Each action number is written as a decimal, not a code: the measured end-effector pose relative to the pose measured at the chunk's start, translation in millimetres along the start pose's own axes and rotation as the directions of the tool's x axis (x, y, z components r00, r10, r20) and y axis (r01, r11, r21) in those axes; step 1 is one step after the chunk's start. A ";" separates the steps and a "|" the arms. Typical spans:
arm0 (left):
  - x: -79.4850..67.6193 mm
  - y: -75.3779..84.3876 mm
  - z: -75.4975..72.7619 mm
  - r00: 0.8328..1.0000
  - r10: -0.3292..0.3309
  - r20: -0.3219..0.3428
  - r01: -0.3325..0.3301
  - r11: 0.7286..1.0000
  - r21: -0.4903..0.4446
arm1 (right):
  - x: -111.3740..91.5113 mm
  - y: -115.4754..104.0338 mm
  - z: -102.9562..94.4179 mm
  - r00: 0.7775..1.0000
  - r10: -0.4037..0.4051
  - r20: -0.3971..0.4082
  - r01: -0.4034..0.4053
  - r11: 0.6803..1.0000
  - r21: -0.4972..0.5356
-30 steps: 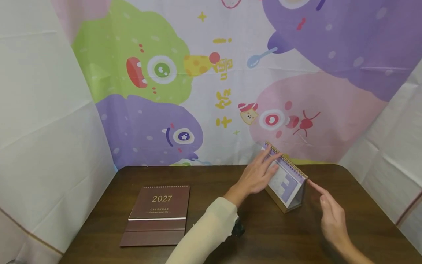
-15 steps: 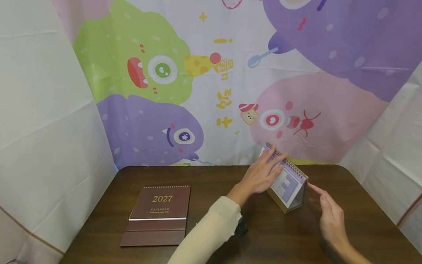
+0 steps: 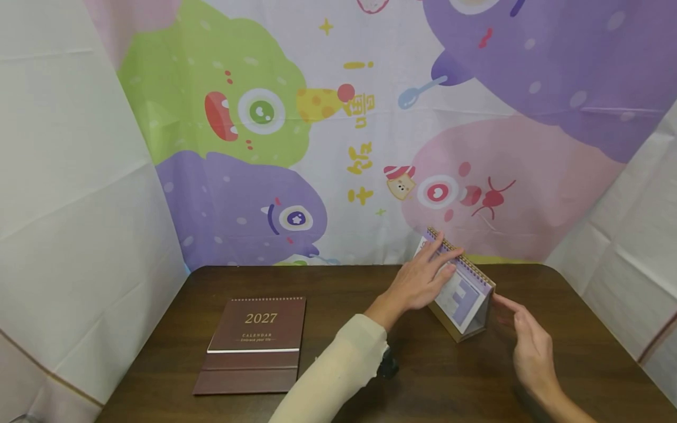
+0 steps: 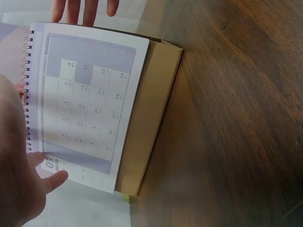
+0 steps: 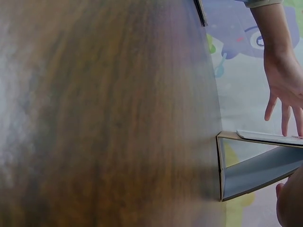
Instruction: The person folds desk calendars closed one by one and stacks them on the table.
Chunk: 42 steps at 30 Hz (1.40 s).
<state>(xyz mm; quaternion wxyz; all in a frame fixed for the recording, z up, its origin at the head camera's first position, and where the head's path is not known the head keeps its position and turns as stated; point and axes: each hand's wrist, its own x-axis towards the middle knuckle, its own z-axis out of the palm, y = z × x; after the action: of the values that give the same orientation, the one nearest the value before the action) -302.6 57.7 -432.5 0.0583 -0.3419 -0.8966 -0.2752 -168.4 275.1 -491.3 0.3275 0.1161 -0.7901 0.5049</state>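
A lavender desk calendar (image 3: 459, 294) stands as a tent on its brown cardboard base at the right of the table, spiral binding on top. In the left wrist view, a month grid marked 01 shows on the page (image 4: 87, 94). My left hand (image 3: 418, 279) lies over the front page, fingers spread and fairly straight, their tips near the spiral. My right hand (image 3: 533, 349) is at the right end, its extended fingers touching the edge; some fingertips are hidden behind the calendar. From the right wrist view the base's hollow triangular side (image 5: 258, 161) is visible.
A maroon 2027 calendar (image 3: 259, 338) lies on the dark wooden table (image 3: 338, 329) at the left. A small dark object (image 3: 388, 364) shows beside the cream sleeve (image 3: 335, 364). Behind the table hangs a cloth (image 3: 365, 135) with cartoon monsters; white cloths flank both sides.
My left hand has shifted slightly to the right across the page. My right fingers have moved a little down and behind the calendar's end. The calendar stays nearly in place.
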 end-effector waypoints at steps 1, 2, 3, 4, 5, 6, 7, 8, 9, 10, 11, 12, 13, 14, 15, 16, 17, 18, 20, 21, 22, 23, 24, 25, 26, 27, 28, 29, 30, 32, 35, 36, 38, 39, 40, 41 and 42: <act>0.2 -0.1 0.2 1.000 -0.001 0.000 0.001 1.000 0.000 | 0.1 -0.1 -0.1 1.000 -0.002 -0.001 0.002 1.000 -0.004; 0.1 -0.2 0.3 1.000 0.000 -0.001 0.000 1.000 0.001 | 0.3 -0.2 -0.1 1.000 0.000 -0.003 0.000 1.000 -0.001; 0.3 -0.4 0.7 1.000 0.000 -0.001 0.000 1.000 0.003 | 0.5 -0.3 -0.1 1.000 0.003 -0.006 -0.003 1.000 -0.002; 0.4 -0.7 1.0 1.000 0.000 0.000 0.000 1.000 0.004 | 0.7 -0.4 -0.2 1.000 0.008 -0.009 -0.008 1.000 -0.004; 0.4 -0.8 1.2 1.000 0.000 0.001 0.000 1.000 0.004 | 0.9 -0.4 -0.1 1.000 0.017 -0.014 -0.017 1.000 -0.001; 0.3 -0.8 1.3 1.000 0.000 0.001 0.000 1.000 0.005 | 1.1 -0.4 0.1 0.999 0.027 -0.019 -0.027 1.000 -0.002; 0.2 -0.8 1.4 1.000 0.000 0.004 0.000 1.000 0.007 | 1.3 -0.2 0.3 0.999 0.033 -0.025 -0.033 0.999 0.000; -0.2 -0.9 1.5 1.000 0.001 0.005 -0.001 1.000 0.007 | 1.4 0.1 0.5 0.999 0.033 -0.029 -0.033 0.999 -0.001; -0.4 -1.0 1.8 1.000 0.001 0.005 -0.001 1.000 0.009 | 1.7 0.5 0.8 0.999 0.030 -0.034 -0.030 1.000 0.002; -0.7 -1.0 1.9 1.000 0.002 0.006 -0.002 1.000 0.009 | 2.1 0.7 1.2 0.999 0.024 -0.038 -0.024 1.000 0.010; -1.1 -1.0 2.0 1.000 0.002 0.006 -0.002 1.000 0.012 | 2.6 0.9 1.7 0.999 0.015 -0.043 -0.014 1.000 0.020; -1.2 -1.1 2.1 1.000 0.001 0.005 -0.001 1.000 0.014 | 3.1 1.0 2.2 0.999 0.005 -0.047 -0.004 1.000 0.029; -1.4 -1.2 2.2 1.000 0.000 0.004 0.000 1.000 0.015 | 3.7 1.0 2.9 0.999 -0.005 -0.052 0.007 0.999 0.039; -1.5 -1.3 2.2 1.000 0.000 0.002 0.000 1.000 0.017 | 4.2 1.5 3.7 0.998 -0.012 -0.057 0.015 0.999 0.045; -1.7 -1.4 2.2 1.000 -0.001 0.001 0.001 1.000 0.016 | 4.7 1.2 4.4 0.998 -0.012 -0.063 0.016 0.999 0.051; -1.9 -1.5 2.1 1.000 -0.003 0.002 0.003 1.000 0.015 | 5.0 0.9 5.0 0.998 -0.011 -0.065 0.014 0.999 0.049; -2.0 -1.6 2.2 1.000 -0.005 0.003 0.005 1.000 0.013 | 5.1 0.6 5.5 0.998 -0.006 -0.069 0.008 0.999 0.038; -2.0 -1.6 2.1 1.000 -0.007 0.004 0.007 1.000 0.011 | 5.0 0.2 5.9 0.997 0.004 -0.072 -0.002 1.000 0.025; -2.2 -1.8 2.0 1.000 -0.008 0.008 0.008 1.000 0.005 | 4.8 -0.4 6.4 0.997 0.027 -0.078 -0.028 1.000 -0.006; -2.3 -1.8 2.0 1.000 -0.011 0.010 0.011 1.000 0.002 | 4.9 -1.4 6.5 0.996 0.040 -0.077 -0.041 0.999 -0.019; -2.1 -1.8 2.0 1.000 -0.011 0.012 0.011 1.000 0.003 | 4.9 -1.6 6.6 0.996 0.050 -0.075 -0.052 0.998 -0.029; -1.9 -1.9 2.0 1.000 -0.011 0.013 0.011 1.000 0.002 | 5.1 -2.0 6.7 0.996 0.059 -0.070 -0.062 0.997 -0.039; -1.7 -1.8 1.9 1.000 -0.010 0.015 0.010 1.000 0.003 | 5.3 -2.1 6.7 0.996 0.067 -0.064 -0.070 0.996 -0.051; -1.5 -1.6 2.0 1.000 -0.010 0.015 0.010 1.000 0.003 | 5.6 -2.3 6.7 0.996 0.076 -0.055 -0.079 0.995 -0.059; -1.4 -1.4 1.9 1.000 -0.010 0.016 0.010 1.000 0.004 | 5.7 -2.6 6.7 0.995 0.088 -0.047 -0.091 0.994 -0.066; -1.2 -1.2 1.9 1.000 -0.010 0.017 0.009 1.000 0.006 | 5.8 -2.8 6.5 0.994 0.103 -0.041 -0.106 0.991 -0.077; -1.3 -1.2 1.7 1.000 -0.008 0.019 0.008 1.000 0.006 | 5.8 -3.0 6.8 0.992 0.120 -0.036 -0.122 0.989 -0.081; -1.4 -1.1 1.4 1.000 -0.008 0.020 0.008 1.000 0.004 | 6.0 -3.1 7.1 0.990 0.137 -0.033 -0.139 0.987 -0.082; -1.5 -0.8 1.1 1.000 -0.008 0.022 0.008 1.000 0.005 | 6.5 -3.1 7.6 0.987 0.155 -0.034 -0.157 0.984 -0.082; -1.5 -0.6 0.7 1.000 -0.009 0.027 0.009 1.000 0.006 | 7.8 -3.1 9.0 0.982 0.184 -0.049 -0.186 0.980 -0.064; -1.5 -0.2 -0.1 0.999 -0.014 0.029 0.014 1.000 0.011 | 11.1 -4.1 13.5 0.977 0.192 -0.087 -0.192 0.981 0.010; -1.5 0.0 -0.4 0.999 -0.018 0.030 0.017 1.000 0.016 | 12.2 -4.6 15.2 0.977 0.185 -0.102 -0.183 0.983 0.031; -1.5 0.3 -0.6 0.999 -0.024 0.029 0.023 0.999 0.022 | 14.4 -5.9 17.5 0.978 0.170 -0.120 -0.164 0.985 0.058; -1.6 0.6 -0.8 0.999 -0.024 0.028 0.024 0.999 0.023 | 15.3 -6.6 18.0 0.979 0.164 -0.122 -0.156 0.986 0.065; -1.3 0.4 -0.4 0.999 -0.025 0.026 0.025 0.999 0.026 | 16.2 -6.6 18.1 0.980 0.157 -0.120 -0.150 0.987 0.061; -1.6 0.7 -0.6 0.999 -0.026 0.026 0.025 0.999 0.025 | 16.8 -6.9 17.9 0.982 0.152 -0.115 -0.147 0.988 0.048; -1.9 0.7 -0.6 0.999 -0.027 0.026 0.027 0.999 0.025 | 17.4 -7.0 17.5 0.983 0.150 -0.108 -0.147 0.989 0.037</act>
<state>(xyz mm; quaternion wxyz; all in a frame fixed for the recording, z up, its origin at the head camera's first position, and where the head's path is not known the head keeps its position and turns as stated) -300.8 56.7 -432.2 0.0470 -0.3327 -0.9052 -0.2602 -185.0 259.0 -480.0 0.3304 0.0336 -0.7700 0.5448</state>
